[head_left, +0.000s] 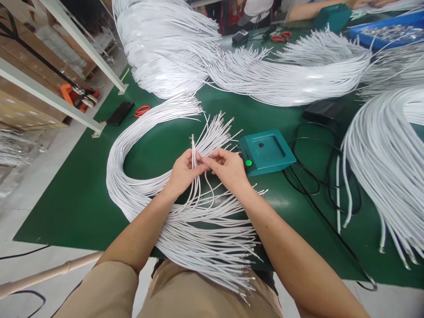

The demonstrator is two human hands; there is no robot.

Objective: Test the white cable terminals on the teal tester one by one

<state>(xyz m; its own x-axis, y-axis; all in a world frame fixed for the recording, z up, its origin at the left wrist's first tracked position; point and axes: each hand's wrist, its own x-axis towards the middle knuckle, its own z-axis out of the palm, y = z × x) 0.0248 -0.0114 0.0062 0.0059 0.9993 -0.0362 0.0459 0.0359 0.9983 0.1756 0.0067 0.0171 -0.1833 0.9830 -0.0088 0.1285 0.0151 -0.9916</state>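
Lying beyond our fingers to the left, a black phone-like object (119, 113) and red-handled scissors (142, 110) rest on the green table (76, 190). Nearer, a looped bundle of white cables (115, 176) curves round to the left of our fingers and runs back beneath them. With our left hand (183, 172) we grip a small bunch of white cables (193, 154) upright between thumb and fingers. Just beside it, our right hand (230, 168) has thumb and forefinger closed together; we cannot tell whether anything lies between them. Near our right fingers sits a teal device (267, 150) with a green button (249, 163); well to their right hangs another cable bundle (380, 163).
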